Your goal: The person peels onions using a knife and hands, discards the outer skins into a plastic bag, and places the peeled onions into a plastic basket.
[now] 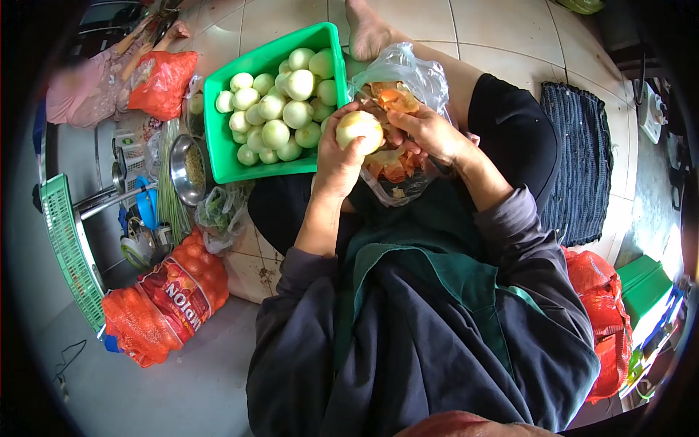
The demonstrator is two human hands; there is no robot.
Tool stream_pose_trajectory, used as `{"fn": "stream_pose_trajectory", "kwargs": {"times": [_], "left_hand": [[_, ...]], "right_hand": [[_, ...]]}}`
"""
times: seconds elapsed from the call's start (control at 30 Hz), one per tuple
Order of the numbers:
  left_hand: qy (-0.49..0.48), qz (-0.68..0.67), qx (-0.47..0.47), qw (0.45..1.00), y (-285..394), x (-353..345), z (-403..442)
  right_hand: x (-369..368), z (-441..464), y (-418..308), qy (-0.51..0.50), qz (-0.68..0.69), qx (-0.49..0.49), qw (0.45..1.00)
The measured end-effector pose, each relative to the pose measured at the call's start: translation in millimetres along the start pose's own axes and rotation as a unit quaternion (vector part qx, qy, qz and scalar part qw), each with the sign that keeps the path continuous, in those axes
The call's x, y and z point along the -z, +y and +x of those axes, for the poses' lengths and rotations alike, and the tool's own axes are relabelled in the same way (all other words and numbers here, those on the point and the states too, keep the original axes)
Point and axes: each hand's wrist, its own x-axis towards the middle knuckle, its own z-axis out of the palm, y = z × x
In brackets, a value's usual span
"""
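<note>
A pale, peeled-looking onion rests in my left hand, whose fingers wrap round it. Close beside it on the right, my right hand is closed, with its thumb and fingers by a piece of orange-brown skin; what lies inside its grip is partly hidden. Under both hands a clear plastic bag holds brown onion skins. To the left of my hands stands a green crate with several peeled onions in it.
A red net sack of onions lies at lower left, near a metal bowl and a green basket. Another person is at upper left by a red bag. A dark woven mat lies right of my knee.
</note>
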Motion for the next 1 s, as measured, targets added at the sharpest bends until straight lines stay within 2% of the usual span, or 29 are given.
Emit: {"fn": "stream_pose_trajectory", "kwargs": {"times": [0.1,0.2,0.4,0.63,0.67,0.87,1.0], "left_hand": [[0.004,-0.092,0.016,0.996,9,3,2],[0.015,-0.159,0.037,0.986,7,15,1],[0.049,-0.130,0.006,0.990,2,10,1],[0.083,0.029,-0.080,0.993,-8,3,10],[0.083,0.047,-0.089,0.991,-9,2,9],[0.091,0.158,-0.138,0.973,-15,-2,10],[0.119,0.243,-0.170,0.948,-19,0,10]], "right_hand": [[5,2,-1,0.014,-0.016,-0.039,0.999],[7,-3,-8,-0.015,-0.035,-0.071,0.997],[12,-7,-13,-0.043,-0.067,-0.065,0.995],[-1,-11,-12,-0.050,-0.074,0.023,0.996],[1,-11,-12,-0.060,-0.074,0.013,0.995],[-7,-4,7,0.014,-0.214,0.132,0.968],[-12,-11,1,0.048,-0.239,0.163,0.956]]}}
